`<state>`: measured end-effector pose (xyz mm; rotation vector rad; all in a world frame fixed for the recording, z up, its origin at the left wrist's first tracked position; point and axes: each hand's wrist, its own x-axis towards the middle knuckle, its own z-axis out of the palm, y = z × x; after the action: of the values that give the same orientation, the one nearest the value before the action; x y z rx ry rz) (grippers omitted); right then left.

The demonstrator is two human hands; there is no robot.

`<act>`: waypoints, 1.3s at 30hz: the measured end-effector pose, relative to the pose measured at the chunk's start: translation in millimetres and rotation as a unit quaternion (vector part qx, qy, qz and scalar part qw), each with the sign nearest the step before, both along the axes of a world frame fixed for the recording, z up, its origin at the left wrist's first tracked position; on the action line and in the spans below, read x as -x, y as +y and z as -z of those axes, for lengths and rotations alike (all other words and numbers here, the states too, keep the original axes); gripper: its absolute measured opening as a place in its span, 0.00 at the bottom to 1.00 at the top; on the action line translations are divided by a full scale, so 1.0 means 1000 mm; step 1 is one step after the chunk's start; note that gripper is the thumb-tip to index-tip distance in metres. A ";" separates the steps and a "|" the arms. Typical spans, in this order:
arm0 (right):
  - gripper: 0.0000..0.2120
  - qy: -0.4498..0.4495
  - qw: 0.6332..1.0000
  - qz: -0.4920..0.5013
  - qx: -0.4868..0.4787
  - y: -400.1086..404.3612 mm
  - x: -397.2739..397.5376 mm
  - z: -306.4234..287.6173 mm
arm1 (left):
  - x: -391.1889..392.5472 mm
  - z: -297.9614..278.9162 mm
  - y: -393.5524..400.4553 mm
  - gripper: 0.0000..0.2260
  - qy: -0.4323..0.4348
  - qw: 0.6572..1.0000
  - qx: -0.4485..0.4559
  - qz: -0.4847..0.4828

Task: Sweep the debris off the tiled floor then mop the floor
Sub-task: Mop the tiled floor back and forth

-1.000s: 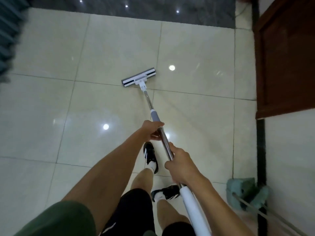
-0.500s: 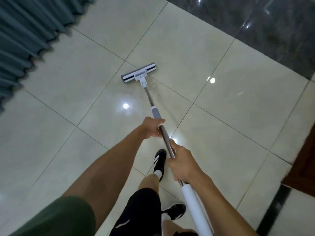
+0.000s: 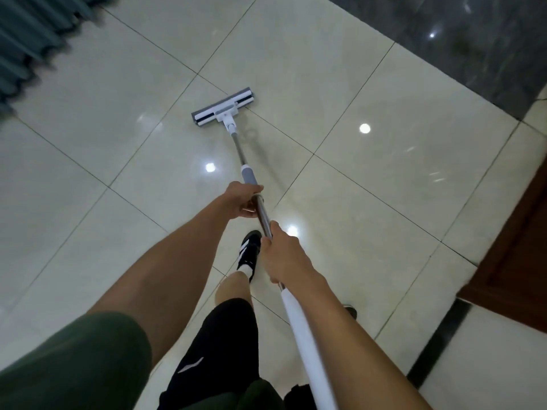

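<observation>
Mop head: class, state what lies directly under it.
The mop head sits flat on the cream tiled floor, across a grout line. Whatever lies beneath its pad is covered.

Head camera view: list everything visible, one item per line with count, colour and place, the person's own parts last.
flat mop: one, white and grey head, metal and white pole; head flat on the floor ahead, pole running back to the hands
tiled floor: cream glossy tiles, filling most of the view
dark floor band: one, dark grey, top right
curtain: one, blue-grey pleated, top left
wooden door: one, reddish brown, right edge
left hand: one, gripping the metal pole, nearer the mop head
right hand: one, gripping the pole further back
shoe: one clearly seen, black with white stripes, between the arms
shorts: black, bottom centre
</observation>
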<state>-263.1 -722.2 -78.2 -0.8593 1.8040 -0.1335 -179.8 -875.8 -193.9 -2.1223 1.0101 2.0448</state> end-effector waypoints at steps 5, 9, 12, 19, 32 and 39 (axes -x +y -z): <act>0.21 0.007 0.999 -0.038 -0.020 0.105 0.048 0.005 | 0.042 0.002 0.110 0.20 -0.020 1.000 -0.012 -0.018; 0.23 0.004 0.998 -0.054 -0.037 0.186 0.086 -0.009 | 0.073 0.001 0.196 0.18 -0.026 0.998 -0.037 -0.032; 0.24 0.009 0.997 -0.064 -0.036 0.222 0.099 -0.023 | 0.083 0.001 0.235 0.18 -0.025 0.997 -0.049 -0.047; 0.24 0.024 0.997 -0.071 -0.003 0.216 0.104 -0.018 | 0.091 -0.001 0.230 0.16 -0.034 0.996 -0.022 -0.077; 0.26 0.004 0.998 -0.060 0.000 0.070 0.056 -0.006 | 0.038 0.011 0.085 0.17 -0.016 0.994 0.008 -0.104; 0.21 0.032 0.997 -0.058 0.026 -0.064 0.013 0.024 | 0.003 0.026 -0.053 0.11 -0.016 0.995 0.032 -0.092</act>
<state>-276.4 -785.7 -102.0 -1.0134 1.8114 -0.0781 -182.7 -928.6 -219.6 -2.3543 0.9211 2.0746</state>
